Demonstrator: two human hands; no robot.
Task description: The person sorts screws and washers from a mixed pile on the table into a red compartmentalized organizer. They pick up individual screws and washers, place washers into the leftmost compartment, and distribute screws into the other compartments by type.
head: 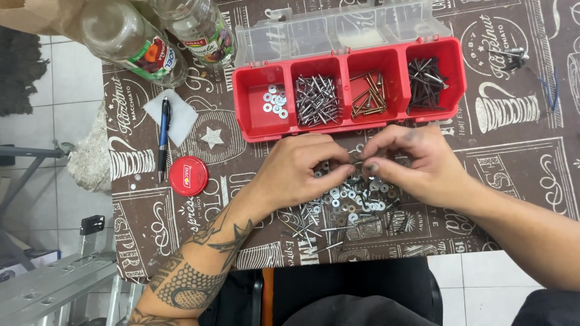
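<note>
My left hand and my right hand meet over a loose pile of washers, screws and nails on the table. Fingertips of both hands pinch at small metal parts, likely washers, at the top of the pile; what each holds is too small to tell apart. Just beyond stands a red organizer box with a clear lid open. Its compartments hold washers, silver screws, brass screws and dark screws.
A brown printed tablecloth covers the table. At left lie a blue pen on a white paper, a red lid and two glass bottles. A few metal parts sit far right. Tiled floor and a metal ladder at left.
</note>
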